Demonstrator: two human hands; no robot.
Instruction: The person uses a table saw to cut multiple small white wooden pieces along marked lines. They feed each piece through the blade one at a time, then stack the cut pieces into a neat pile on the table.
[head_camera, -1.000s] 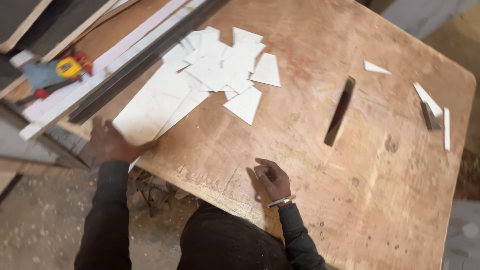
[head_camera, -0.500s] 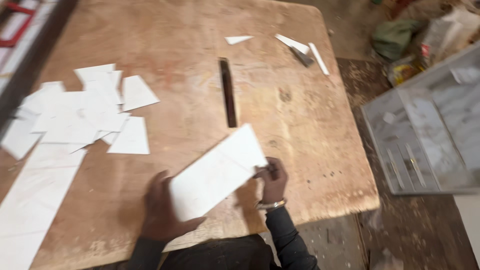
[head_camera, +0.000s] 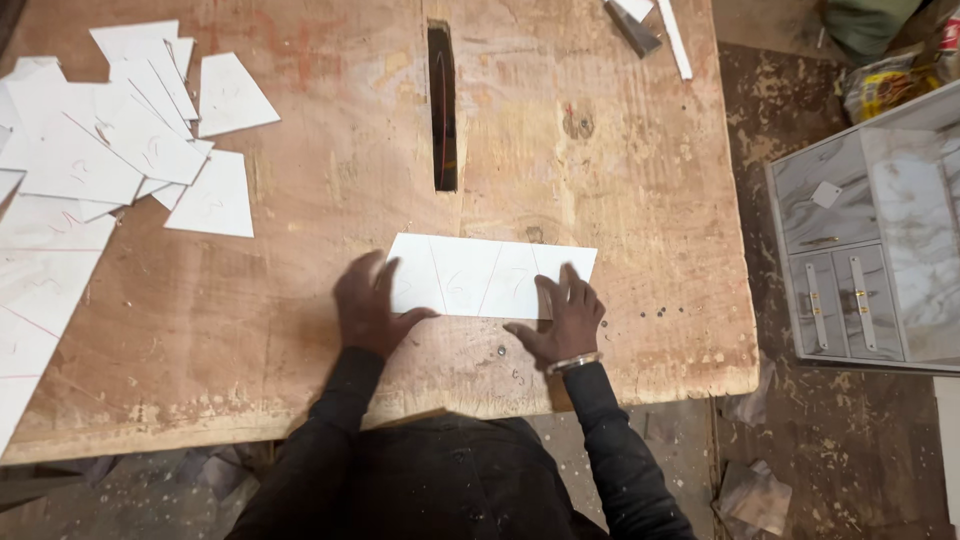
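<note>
A long white board piece (head_camera: 490, 275) with drawn slanted lines lies flat on the wooden saw table (head_camera: 330, 340), just in front of the dark blade slot (head_camera: 442, 105). My left hand (head_camera: 368, 305) presses down on its left end, fingers spread over the edge. My right hand (head_camera: 565, 318), with a metal bracelet at the wrist, rests with fingers flat on its right near edge. Neither hand grips it; both lie flat on top.
Several white cut pieces (head_camera: 120, 140) lie heaped at the table's left. Thin white offcuts (head_camera: 660, 25) sit at the far right edge. A grey marbled cabinet (head_camera: 875, 230) with drawers lies on the dirty floor to the right.
My left hand fetched the long white piece from the left pile and carried it over. It now lies flat before the slot with both hands on it. The view swung right.
</note>
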